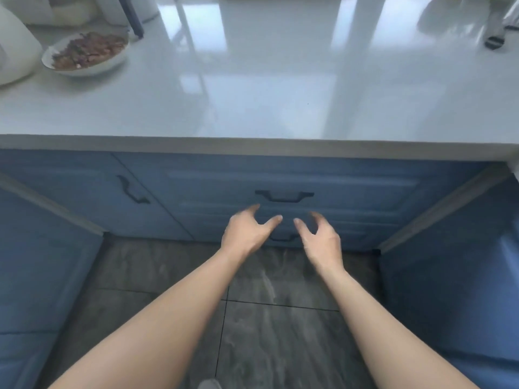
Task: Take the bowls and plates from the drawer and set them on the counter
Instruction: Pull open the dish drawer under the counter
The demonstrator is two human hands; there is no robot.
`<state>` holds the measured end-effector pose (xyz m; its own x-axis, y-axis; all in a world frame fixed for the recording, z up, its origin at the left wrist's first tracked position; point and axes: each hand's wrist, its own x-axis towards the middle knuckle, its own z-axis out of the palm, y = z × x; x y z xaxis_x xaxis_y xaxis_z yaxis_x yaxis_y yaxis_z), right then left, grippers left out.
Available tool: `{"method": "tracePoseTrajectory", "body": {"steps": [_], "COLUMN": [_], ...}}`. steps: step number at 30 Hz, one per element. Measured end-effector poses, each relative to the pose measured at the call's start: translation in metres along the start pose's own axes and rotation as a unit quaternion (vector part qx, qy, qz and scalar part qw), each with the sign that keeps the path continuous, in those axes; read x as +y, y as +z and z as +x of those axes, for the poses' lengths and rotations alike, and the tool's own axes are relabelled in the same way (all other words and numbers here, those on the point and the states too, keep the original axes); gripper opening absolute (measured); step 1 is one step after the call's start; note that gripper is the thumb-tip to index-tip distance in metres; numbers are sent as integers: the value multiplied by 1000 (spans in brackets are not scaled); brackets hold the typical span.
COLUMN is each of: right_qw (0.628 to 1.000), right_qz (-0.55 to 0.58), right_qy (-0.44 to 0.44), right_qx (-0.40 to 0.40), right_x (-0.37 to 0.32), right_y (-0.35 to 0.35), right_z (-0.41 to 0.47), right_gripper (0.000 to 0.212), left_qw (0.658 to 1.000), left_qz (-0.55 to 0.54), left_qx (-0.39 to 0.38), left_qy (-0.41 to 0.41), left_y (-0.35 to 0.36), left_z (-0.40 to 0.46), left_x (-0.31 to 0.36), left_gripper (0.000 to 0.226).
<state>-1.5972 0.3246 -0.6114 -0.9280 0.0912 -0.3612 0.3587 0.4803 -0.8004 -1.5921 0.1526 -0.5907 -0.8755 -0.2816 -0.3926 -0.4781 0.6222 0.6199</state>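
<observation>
A blue drawer front [351,189] with a black handle [284,196] sits closed under the glossy white counter [252,88]. A second black handle [283,237] of a lower drawer shows between my hands. My left hand [247,231] and my right hand [320,238] hover side by side just below the upper handle, fingers spread and curled, holding nothing. No bowls or plates from the drawer are visible; the drawer's inside is hidden.
A white plate of brownish food [84,53] rests at the counter's back left beside a white appliance [14,54]. A blue cabinet door with a black handle [133,189] is at left. Blue cabinets flank the grey tiled floor [266,318]. A dark object [495,42] lies at the far right.
</observation>
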Motion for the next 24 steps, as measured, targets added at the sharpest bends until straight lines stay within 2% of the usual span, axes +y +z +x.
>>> {"method": "tracePoseTrajectory", "body": {"steps": [6,9,12,14,17,20,24], "right_qw": [999,997,990,980,969,953,928], "right_qz": [33,57,102,145,180,232,302], "right_qy": [13,22,37,57,89,130,143], "right_qx": [22,42,94,125,148,147,164], "right_x": [7,4,3,1,-1,-2,-2], "right_y": [27,37,46,51,60,68,77], "right_z": [50,66,79,85,92,98,99], "right_gripper": [64,50,35,35,35,31,21], "left_qw": [999,996,987,978,963,930,900], "left_qz": [-39,-72,-132,-174,-233,-335,-405], "left_qx": [36,53,80,96,109,98,95], "left_qy": [-8,-26,-40,-57,-81,-117,-131], "left_y": [27,39,46,50,59,69,82], "left_z": [55,71,83,85,90,97,98], "left_x": [1,2,5,8,7,4,0], "left_gripper": [82,72,47,34,34,35,38]}}
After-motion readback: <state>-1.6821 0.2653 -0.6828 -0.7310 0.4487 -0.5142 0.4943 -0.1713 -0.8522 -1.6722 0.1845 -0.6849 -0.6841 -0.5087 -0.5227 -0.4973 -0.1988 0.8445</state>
